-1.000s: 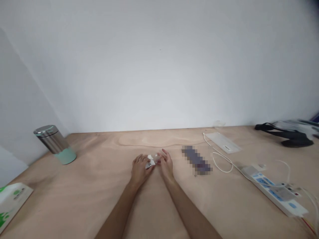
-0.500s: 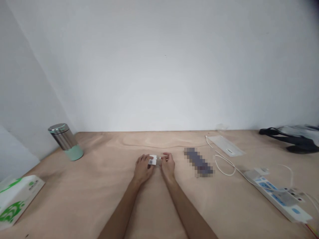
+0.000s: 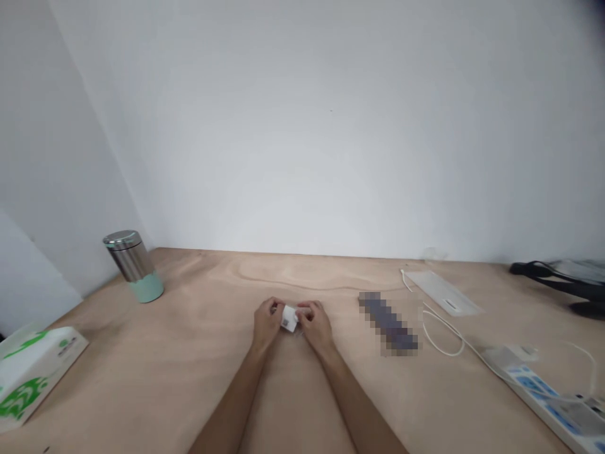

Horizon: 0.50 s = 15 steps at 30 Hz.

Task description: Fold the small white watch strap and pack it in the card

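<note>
Between my two hands, just above the wooden table, is a small white box (image 3: 288, 319) with a dark square print on its face. It sits tilted, and its ends are hidden by fingers. My left hand (image 3: 268, 321) is closed on its left side, thumb against the front. My right hand (image 3: 316, 325) is closed at its right end, fingertips pinched together. A bit of clear plastic (image 3: 299, 330) shows beneath the right fingertips; whether it is joined to the box I cannot tell.
A steel and mint tumbler (image 3: 135, 265) and a tissue pack (image 3: 42, 372) stand left. To the right lie a pixelated dark object (image 3: 388, 321), a clear pouch (image 3: 444, 293), a white cable (image 3: 442, 350), a power strip (image 3: 543, 394) and a black strap (image 3: 558, 277). A wall (image 3: 302, 157) rises behind.
The left hand has gone from lying flat over the white box to gripping its side. The right hand has closed in on it. The box has tilted. The view has swung slightly left.
</note>
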Available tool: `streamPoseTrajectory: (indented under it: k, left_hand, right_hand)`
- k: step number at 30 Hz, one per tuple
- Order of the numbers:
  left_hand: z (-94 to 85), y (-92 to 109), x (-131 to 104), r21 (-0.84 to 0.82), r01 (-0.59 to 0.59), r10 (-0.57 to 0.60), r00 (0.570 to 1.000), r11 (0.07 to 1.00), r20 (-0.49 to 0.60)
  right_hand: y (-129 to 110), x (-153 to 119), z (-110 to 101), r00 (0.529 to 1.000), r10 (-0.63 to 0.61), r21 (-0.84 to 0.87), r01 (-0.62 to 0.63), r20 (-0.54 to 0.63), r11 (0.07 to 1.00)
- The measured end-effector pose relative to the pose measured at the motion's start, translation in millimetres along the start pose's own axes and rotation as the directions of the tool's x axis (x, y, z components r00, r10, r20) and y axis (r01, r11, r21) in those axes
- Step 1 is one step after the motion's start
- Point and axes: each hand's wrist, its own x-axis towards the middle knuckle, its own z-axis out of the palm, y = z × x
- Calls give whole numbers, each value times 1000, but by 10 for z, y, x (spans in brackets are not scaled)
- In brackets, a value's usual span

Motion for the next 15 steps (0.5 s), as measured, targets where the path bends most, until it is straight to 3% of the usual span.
streamPoseTrajectory:
  k: [3,8,12,15]
  left_hand:
    - [-22,18,22,-112,101,-110,991,989,-76]
    - [-52,-17,79,-136,102,-129,969,985,-210]
    - [-62,-35,118,-231,171,-218,955,958,-199]
    - [-51,-40,121,-184,137,-166,974,973,-157]
  right_hand:
    - [-95,-44,5,998,-58,-202,65,40,977]
    - [-209,-79,29,988,-84,-449,134,129,883]
    - [-247,-83,47,989,-76,-514,132,129,848]
    - [-293,-110,64,982,-88,-525,164,166,835]
